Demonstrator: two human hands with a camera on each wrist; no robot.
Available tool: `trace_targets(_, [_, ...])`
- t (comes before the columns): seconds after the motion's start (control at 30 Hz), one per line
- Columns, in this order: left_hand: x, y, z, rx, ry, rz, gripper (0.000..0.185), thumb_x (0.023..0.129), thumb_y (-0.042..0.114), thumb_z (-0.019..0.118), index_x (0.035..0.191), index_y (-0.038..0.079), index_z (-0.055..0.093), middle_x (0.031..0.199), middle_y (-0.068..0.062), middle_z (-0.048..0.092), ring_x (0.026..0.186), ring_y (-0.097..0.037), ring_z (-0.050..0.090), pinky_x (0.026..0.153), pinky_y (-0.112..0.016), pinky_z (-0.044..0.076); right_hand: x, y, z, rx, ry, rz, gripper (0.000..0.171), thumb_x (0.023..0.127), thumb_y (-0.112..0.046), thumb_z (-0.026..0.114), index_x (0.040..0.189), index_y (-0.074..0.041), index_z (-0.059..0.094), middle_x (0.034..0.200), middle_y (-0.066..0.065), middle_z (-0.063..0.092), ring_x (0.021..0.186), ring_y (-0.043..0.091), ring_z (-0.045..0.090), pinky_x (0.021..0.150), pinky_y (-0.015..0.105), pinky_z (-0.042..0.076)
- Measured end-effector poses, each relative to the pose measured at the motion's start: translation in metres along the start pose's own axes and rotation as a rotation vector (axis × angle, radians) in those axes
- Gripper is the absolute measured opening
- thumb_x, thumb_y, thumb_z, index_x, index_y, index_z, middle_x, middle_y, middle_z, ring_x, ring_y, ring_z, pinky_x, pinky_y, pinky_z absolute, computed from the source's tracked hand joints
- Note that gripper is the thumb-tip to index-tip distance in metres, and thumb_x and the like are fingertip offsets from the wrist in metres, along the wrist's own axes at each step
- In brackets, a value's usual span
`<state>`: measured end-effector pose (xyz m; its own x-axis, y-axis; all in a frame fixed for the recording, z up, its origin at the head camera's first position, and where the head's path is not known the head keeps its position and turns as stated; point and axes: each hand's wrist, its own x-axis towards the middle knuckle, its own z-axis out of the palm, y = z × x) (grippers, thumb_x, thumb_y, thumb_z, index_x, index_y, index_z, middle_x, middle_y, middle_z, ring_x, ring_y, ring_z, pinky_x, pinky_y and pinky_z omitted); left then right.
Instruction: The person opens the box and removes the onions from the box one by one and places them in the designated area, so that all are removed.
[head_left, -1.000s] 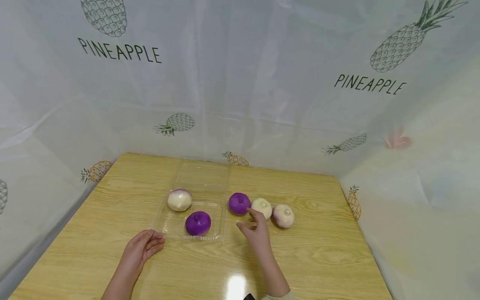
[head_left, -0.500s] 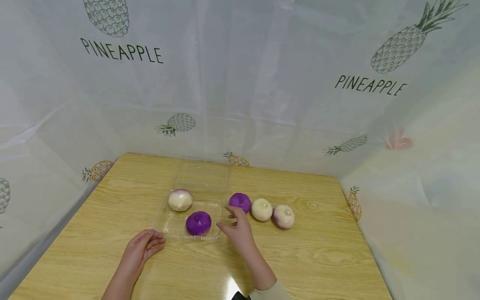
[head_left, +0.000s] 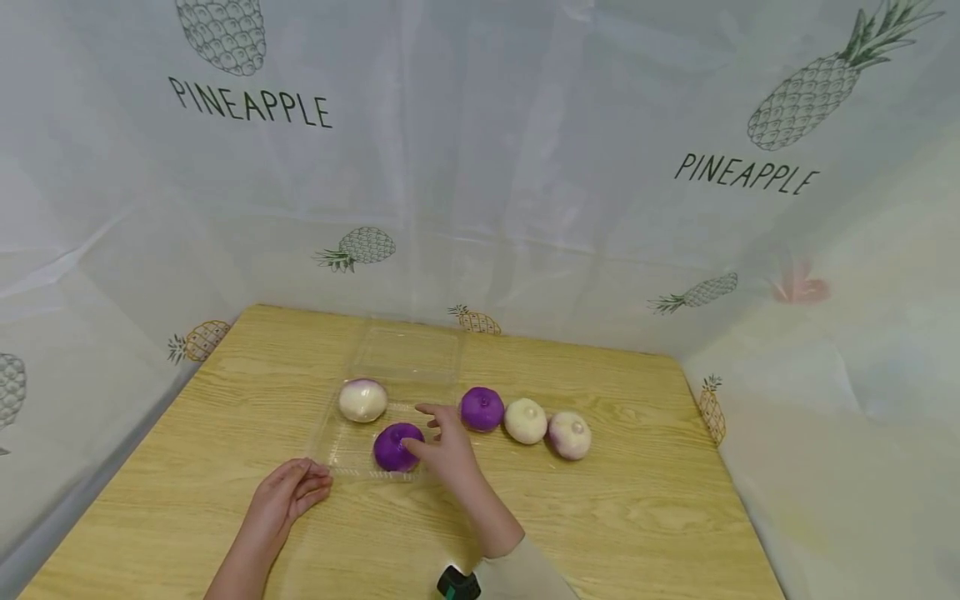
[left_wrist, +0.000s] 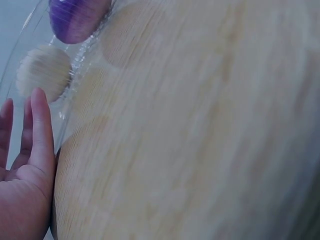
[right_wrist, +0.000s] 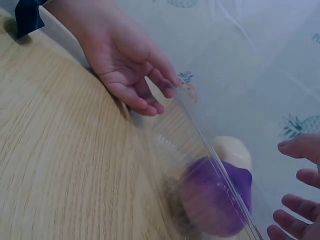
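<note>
A clear hinged plastic container (head_left: 352, 454) lies with its lid (head_left: 408, 354) folded back, holding a whitish turnip-like vegetable (head_left: 363, 401) at back left and a purple one (head_left: 397, 447) nearer the front. My left hand (head_left: 288, 490) holds the front left corner; in the right wrist view its thumb touches the rim, with fingers bent below. Over the container's right part is my right hand (head_left: 448, 446), fingers spread and nothing held. Its thumb overlaps the purple vegetable in the head view, but the right wrist view shows the fingers (right_wrist: 300, 205) apart from it.
Right of the container stand a purple turnip-like vegetable (head_left: 482, 409), a cream one (head_left: 525, 421) and a whitish one with a purple side (head_left: 570, 435), in a row on the wooden table (head_left: 637, 500). A pineapple-print sheet (head_left: 517, 167) hangs behind and at the sides.
My right hand has moved left, from beside the loose purple and cream vegetables to over the container. The left hand stays at the corner, and the vegetables keep their places.
</note>
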<state>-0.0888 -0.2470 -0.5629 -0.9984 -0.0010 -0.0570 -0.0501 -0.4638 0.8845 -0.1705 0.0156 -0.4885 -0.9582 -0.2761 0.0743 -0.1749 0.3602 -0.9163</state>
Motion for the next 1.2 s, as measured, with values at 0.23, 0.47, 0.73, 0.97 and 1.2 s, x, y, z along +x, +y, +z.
trace_targets(0.23, [-0.001,0.0,0.003,-0.005,0.009,0.009,0.024,0.106,0.016,0.045,0.103,0.003,0.066,0.099,-0.007,0.068,0.093,-0.019,0.068,0.084,-0.032,0.059,0.009,-0.005,0.011,-0.038,-0.036,0.019,0.052,0.084,-0.021,0.078,0.131,-0.011,0.059,0.126,0.011,0.053,0.115,0.034,0.048,0.087,0.038,0.053])
trace_targets(0.47, [-0.002,0.0,0.004,0.008,0.045,-0.01,0.023,0.105,0.017,0.047,0.101,0.005,0.066,0.098,-0.006,0.069,0.092,-0.018,0.068,0.083,-0.031,0.059,0.021,-0.011,0.019,-0.082,-0.041,-0.002,0.053,0.082,-0.019,0.08,0.129,-0.005,0.059,0.127,0.015,0.055,0.117,0.036,0.05,0.091,0.043,0.051])
trace_targets(0.73, [-0.004,-0.001,0.002,0.016,0.041,0.0,0.025,0.106,0.017,0.046,0.101,0.004,0.066,0.097,-0.006,0.068,0.092,-0.018,0.067,0.083,-0.032,0.059,0.037,-0.013,0.033,-0.078,-0.048,0.005,0.056,0.08,-0.014,0.082,0.129,-0.003,0.059,0.13,0.013,0.052,0.123,0.032,0.048,0.102,0.046,0.045])
trace_targets(0.97, [-0.004,0.0,0.001,-0.007,0.028,0.008,0.025,0.106,0.017,0.046,0.102,0.003,0.067,0.099,-0.007,0.068,0.093,-0.018,0.068,0.084,-0.032,0.059,0.048,-0.019,0.047,-0.088,-0.061,0.003,0.057,0.079,-0.014,0.083,0.13,-0.007,0.059,0.133,0.012,0.05,0.124,0.031,0.048,0.104,0.044,0.045])
trace_targets(1.2, [-0.001,-0.003,-0.001,-0.032,-0.009,0.034,0.025,0.106,0.014,0.044,0.104,0.003,0.066,0.1,-0.007,0.068,0.094,-0.019,0.067,0.085,-0.032,0.058,0.061,-0.023,0.054,-0.13,-0.085,0.019,0.049,0.077,-0.014,0.085,0.121,-0.01,0.065,0.125,0.009,0.052,0.117,0.028,0.051,0.097,0.038,0.049])
